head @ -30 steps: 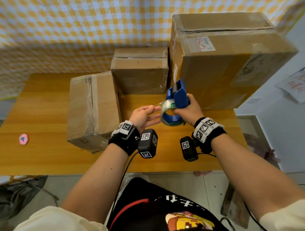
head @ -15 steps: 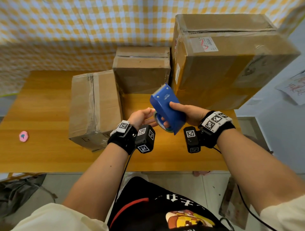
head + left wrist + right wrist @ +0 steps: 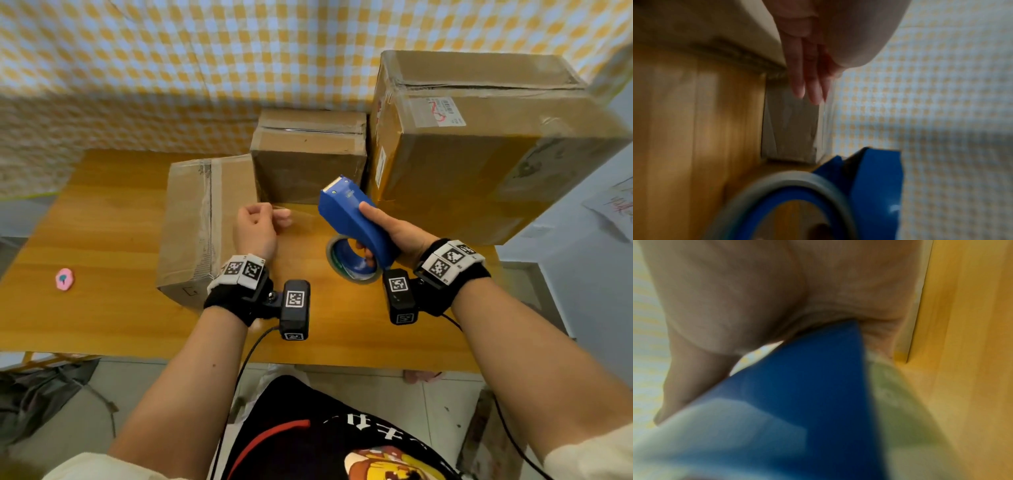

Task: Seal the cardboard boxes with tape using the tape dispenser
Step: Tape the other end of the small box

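Head view: R hand (image 3: 394,233) is wrapped round the handle of the blue tape dispenser (image 3: 352,219), thumb along the top, grip clamped on it, toothed cutter pointing to 12 o'clock and the tape roll (image 3: 352,263) hanging under, all held above the bench (image 3: 102,222). L hand (image 3: 255,228), at 9 o'clock of the dispenser, has fingers curled and looks to pinch the free end of a clear tape strip (image 3: 301,219) stretched between the two hands; the film is faint, so I judge that rather than see it plainly. Three cardboard boxes sit at the back: low box (image 3: 205,219) at 10 o'clock just beside the L hand, middle box (image 3: 308,154) at 12, big box (image 3: 479,144) at 1–2 o'clock. Pink item (image 3: 64,279) lies far off at 9. L wrist view, blurred: fingers (image 3: 809,84) point fwd with a thin film edge by them, roll (image 3: 781,194) and blue body close below, box face behind. R wrist view, blurred: palm pressed on the blue handle (image 3: 807,386), greenish roll edge beside it, bench past that. To do this step well, I'd say: keep the strip taut and flat so it doesn't fold on itself, land the free end over the side of a box first, press it down w/ the L hand, then drag the dispenser along the flap seam, centred, and tilt the teeth down to cut.
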